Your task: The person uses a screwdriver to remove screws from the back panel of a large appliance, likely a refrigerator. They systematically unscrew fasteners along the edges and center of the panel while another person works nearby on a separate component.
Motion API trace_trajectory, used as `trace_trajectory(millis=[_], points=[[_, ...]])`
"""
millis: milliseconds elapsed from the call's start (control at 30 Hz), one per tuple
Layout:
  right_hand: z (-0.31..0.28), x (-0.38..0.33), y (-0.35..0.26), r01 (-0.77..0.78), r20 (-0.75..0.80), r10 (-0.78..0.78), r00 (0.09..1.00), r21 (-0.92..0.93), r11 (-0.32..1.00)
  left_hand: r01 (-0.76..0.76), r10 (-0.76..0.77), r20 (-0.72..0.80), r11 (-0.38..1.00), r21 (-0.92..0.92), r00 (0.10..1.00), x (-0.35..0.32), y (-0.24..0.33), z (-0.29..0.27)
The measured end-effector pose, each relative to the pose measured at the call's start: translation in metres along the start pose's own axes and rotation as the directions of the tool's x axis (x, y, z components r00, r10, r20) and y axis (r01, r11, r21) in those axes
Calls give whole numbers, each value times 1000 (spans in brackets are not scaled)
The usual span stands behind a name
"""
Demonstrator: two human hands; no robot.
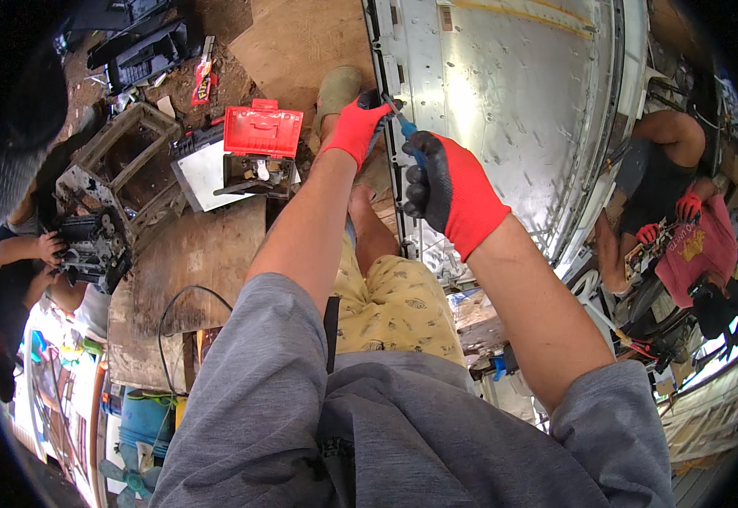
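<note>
My right hand (453, 190), in a red glove with a black palm, is closed around the blue handle of a screwdriver (408, 128). The tool slants up and left, its metal shaft reaching the dark left edge of a large silver metal panel (521, 110). Gloved the same way, my left hand (359, 127) is at that edge, its black fingers bent together beside the shaft's tip. What they pinch is too small to make out. My sandalled foot (337, 89) rests just beyond the left hand.
An open red-lidded toolbox (263, 131) holds small parts at the left. Near it lie a dirty metal frame (123, 157) and wooden boards (191, 267). One person at far left handles a black machine part (93, 250); another at right, in red gloves, holds a small assembly (644, 254).
</note>
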State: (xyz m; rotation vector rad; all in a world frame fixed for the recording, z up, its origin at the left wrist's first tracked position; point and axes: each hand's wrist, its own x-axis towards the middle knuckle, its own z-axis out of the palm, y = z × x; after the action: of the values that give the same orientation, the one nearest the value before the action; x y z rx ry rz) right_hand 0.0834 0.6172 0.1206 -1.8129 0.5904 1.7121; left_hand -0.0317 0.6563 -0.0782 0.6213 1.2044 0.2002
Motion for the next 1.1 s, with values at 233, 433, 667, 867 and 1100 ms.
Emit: trace_trajectory(millis=[233,433,667,867,1100], points=[[-1,-3,6,-35,-84,32,996,-41,999,-16,21,71,998,-63,997,1,2,-3],[7,-3,-21,-104,-58,108,993,67,992,-3,4,12,1000,-19,1000,0,0,0],[-2,-13,-24,-70,-101,45,994,-257,964,-189,254,-51,823,535,966,-20,-34,-18],[-2,-13,-46,61,-35,-89,995,-486,872,226,-50,-255,648,727,966,-38,-85,-137],[-4,-4,-62,115,25,-378,925,-969,217,33,2,-96,935,354,995,-10,-86,-81]])
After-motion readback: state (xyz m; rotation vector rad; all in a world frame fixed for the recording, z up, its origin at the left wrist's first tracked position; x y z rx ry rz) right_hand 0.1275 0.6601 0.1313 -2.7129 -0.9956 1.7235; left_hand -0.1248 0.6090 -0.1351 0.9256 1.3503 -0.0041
